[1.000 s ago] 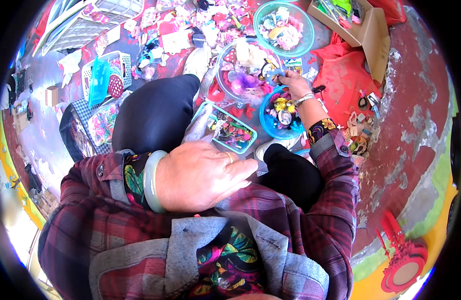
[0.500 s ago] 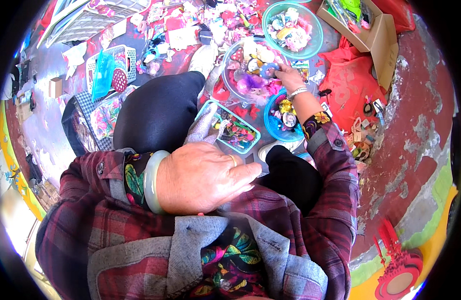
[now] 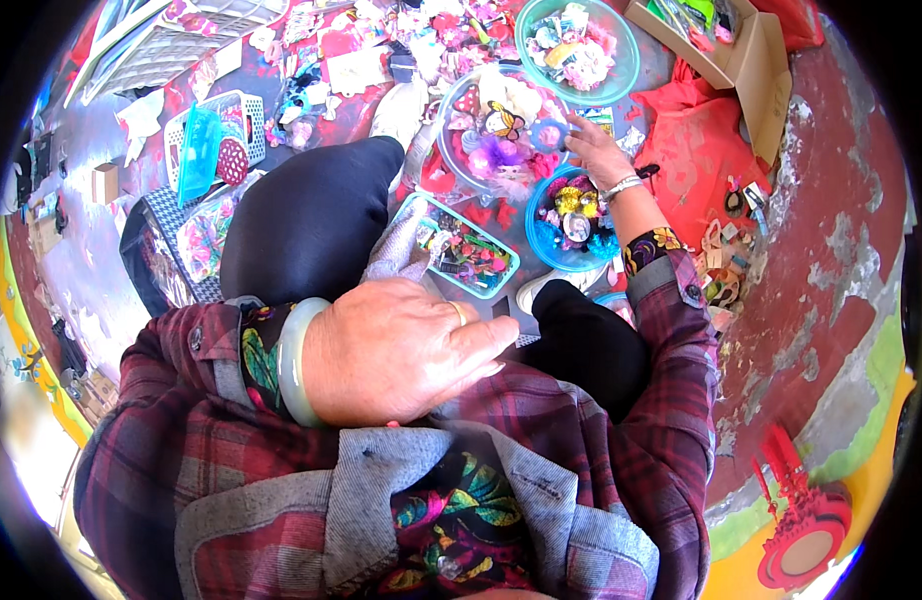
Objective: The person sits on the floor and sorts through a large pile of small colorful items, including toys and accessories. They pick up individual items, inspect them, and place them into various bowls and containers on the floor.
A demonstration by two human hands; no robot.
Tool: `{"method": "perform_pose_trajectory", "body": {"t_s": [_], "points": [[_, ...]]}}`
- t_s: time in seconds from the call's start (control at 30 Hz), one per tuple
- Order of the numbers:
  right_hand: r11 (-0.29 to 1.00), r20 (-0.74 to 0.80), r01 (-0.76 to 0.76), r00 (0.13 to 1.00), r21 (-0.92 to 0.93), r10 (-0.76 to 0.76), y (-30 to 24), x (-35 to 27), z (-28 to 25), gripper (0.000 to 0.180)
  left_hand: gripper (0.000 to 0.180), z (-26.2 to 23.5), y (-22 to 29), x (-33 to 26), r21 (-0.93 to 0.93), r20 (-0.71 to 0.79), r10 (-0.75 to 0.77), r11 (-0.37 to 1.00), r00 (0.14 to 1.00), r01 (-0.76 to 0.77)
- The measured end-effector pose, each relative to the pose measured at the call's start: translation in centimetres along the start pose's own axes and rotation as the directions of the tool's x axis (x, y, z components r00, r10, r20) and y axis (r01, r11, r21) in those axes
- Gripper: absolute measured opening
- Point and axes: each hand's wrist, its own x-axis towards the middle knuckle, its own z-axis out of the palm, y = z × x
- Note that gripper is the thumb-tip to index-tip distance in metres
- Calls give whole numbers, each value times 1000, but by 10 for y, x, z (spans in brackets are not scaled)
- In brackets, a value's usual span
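Just left of our right hand [image 3: 599, 160], fingers parted, lies a round blue piece [image 3: 549, 136]; we cannot tell whether our left hand [image 3: 396, 350] grips.

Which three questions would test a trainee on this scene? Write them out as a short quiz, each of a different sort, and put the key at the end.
1. Multiple choice: which wrist wears the thick, pale-green, ring-shaped bangle?
A) the left
B) the right
C) both

2. True or false: the round, bright-blue plastic bowl stands nearer the person's body than the round, clear plastic bowl.

3. Short answer: which hand is nearer the round, clear plastic bowl?

Key:
1. A
2. True
3. The right hand
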Motion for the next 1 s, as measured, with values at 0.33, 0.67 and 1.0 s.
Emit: {"method": "perform_pose_trajectory", "body": {"t_s": [0.33,0.67,1.0], "points": [[667,589,463,807,-584,-44,31,-27,67,25,37,0,-3,3,-9,3,1,1000,1000,-1],[404,450,500,866,-766,-218,61,31,82,29,32,-1,-8,12,45,-16,57,997,998,-57],[409,455,397,889,-822,51,26,53,89,35,39,-5,-1,20,20,88,29,999,996,-31]]}}
